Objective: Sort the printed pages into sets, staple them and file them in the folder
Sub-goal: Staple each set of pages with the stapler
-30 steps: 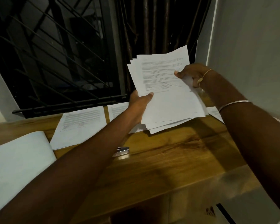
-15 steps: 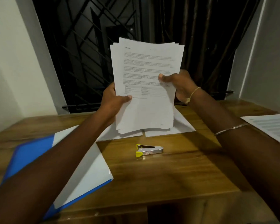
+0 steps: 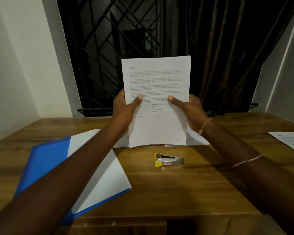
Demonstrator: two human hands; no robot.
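Head view: where is the stack of pages (image 3: 157, 78) sitting right now?

It is standing upright between both hands, long axis running vertically, print facing the person. Its bottom edge is hanging at or on the worktop (image 3: 176, 192); I cannot tell which.

How are the fingers (image 3: 137, 100) holding it?

The left hand (image 3: 124, 109) is pinching the left edge with its thumb lying across the front, and the right hand (image 3: 191, 110) is pinching the right edge the same way. The other fingers are mostly hiding behind the paper.

What is the coming move turning on?

Probably the stapler (image 3: 169, 162). It is lying on the worktop just below the stack, on the person's side, long axis running left to right, yellow end pointing left. The right hand is looking slightly nearer to it. The blue folder (image 3: 46, 160) is lying open well to the left, under the left forearm.
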